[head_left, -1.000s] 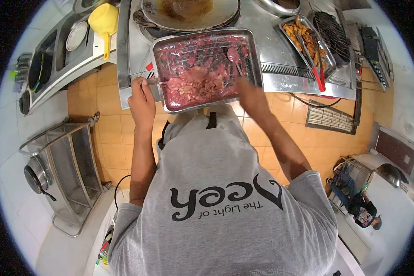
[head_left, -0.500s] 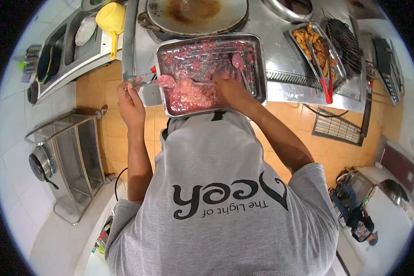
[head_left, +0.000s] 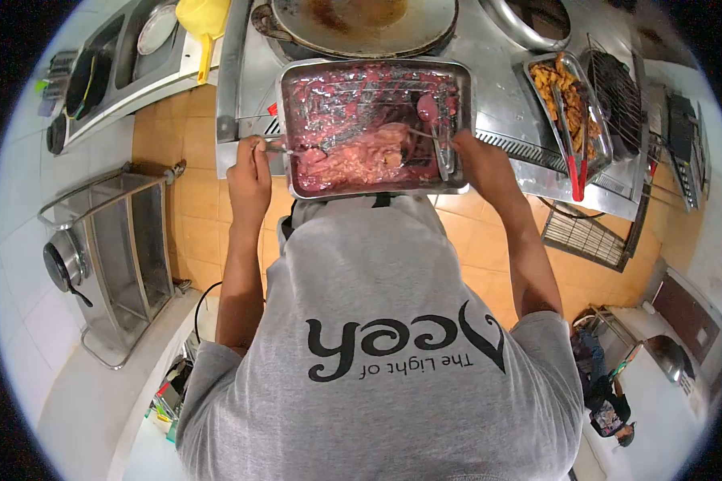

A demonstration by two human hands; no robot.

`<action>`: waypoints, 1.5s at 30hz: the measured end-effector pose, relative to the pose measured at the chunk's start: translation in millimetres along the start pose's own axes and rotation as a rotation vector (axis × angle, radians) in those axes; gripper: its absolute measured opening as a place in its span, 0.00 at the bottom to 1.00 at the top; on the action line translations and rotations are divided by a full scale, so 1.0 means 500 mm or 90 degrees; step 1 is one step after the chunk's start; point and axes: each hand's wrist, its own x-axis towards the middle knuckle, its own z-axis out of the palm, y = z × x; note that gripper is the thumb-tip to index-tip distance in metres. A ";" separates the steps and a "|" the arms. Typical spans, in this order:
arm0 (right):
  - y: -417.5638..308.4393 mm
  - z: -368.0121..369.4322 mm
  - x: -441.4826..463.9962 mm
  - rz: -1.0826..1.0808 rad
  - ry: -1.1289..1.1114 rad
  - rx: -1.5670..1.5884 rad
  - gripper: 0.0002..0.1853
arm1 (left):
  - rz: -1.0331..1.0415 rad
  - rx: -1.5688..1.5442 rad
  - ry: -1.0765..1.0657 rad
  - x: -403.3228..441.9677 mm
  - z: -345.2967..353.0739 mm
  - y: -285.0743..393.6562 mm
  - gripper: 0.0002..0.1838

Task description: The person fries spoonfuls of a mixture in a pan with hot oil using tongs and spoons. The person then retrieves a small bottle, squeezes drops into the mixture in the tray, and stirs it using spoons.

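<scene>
Both forearms (head_left: 242,280) stretched forward: left hand (head_left: 251,180) closed on spoon (head_left: 313,155), right hand (head_left: 483,164) closed on second spoon (head_left: 393,131), astride tray (head_left: 284,120); steel worktop (head_left: 509,88) beyond, orange tiled floor (head_left: 196,204) below.

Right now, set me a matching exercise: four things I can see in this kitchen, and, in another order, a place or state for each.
Things
1. Yellow dipper
2. Wide pan
3. Red-handled tongs
4. Left hand

Places or states
A. Lying on browned food
B. Gripping a utensil at the left side of the tray of pink food
C. Stained brown in the middle, beyond that tray
D. At the far left, by the sink

Pairs: 1-D, 2-C, 3-A, 4-B
</scene>
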 end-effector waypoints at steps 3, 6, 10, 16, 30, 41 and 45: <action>0.062 0.038 -0.029 0.017 0.078 -0.005 0.07 | 0.000 -0.126 -0.006 0.003 0.011 -0.022 0.12; 0.066 0.074 -0.055 0.034 0.053 0.007 0.07 | -0.019 -0.170 -0.018 0.013 0.011 -0.053 0.12; 0.051 0.104 -0.069 0.026 0.018 0.075 0.05 | -0.015 -0.186 -0.015 0.020 0.004 -0.040 0.12; 0.044 0.077 -0.085 0.012 0.025 0.030 0.05 | 0.056 -0.138 0.041 0.023 0.008 -0.053 0.09; 0.011 0.181 -0.050 0.002 -0.037 0.317 0.09 | -0.011 -0.146 -0.003 0.013 0.031 -0.060 0.09; 0.038 0.109 -0.058 0.247 -0.265 0.710 0.11 | -0.013 -0.210 0.044 0.016 0.011 -0.063 0.10; 0.054 0.122 -0.067 0.162 -0.178 0.647 0.10 | 0.001 -0.206 0.082 0.023 -0.011 -0.057 0.11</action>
